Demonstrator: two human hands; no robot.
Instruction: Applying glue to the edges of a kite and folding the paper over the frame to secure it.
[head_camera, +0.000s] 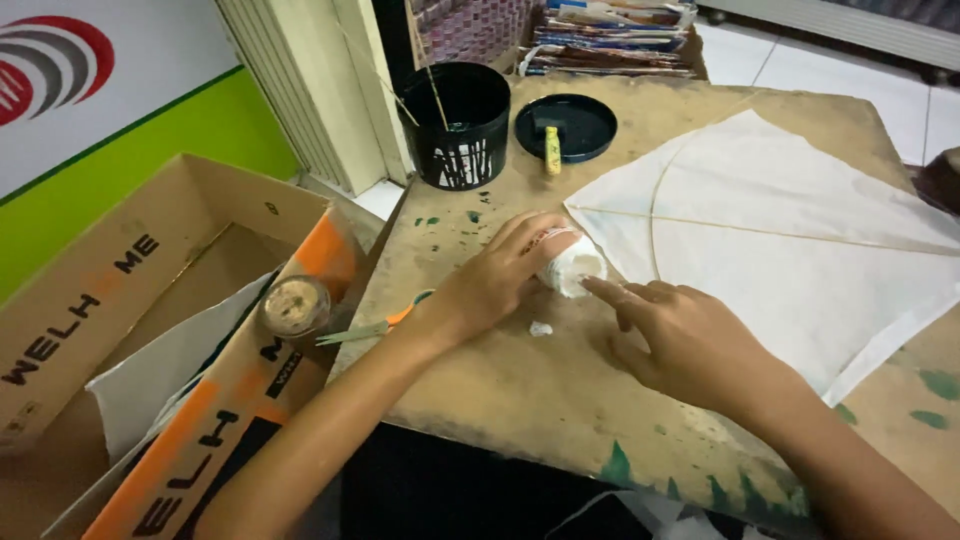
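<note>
Glue pot (575, 266), white, tipped and gripped by the left hand (495, 285); right hand (680, 335) loosely curled, forefinger dipping at its mouth, likely gluing the kite (800, 240) next.

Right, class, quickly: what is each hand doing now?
Left hand: closed around the small white pot.
Right hand: holds nothing, index fingertip on the pot's rim.

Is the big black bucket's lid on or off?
Off. The black bucket stands open, and its round lid lies flat beside it on the table.
</note>
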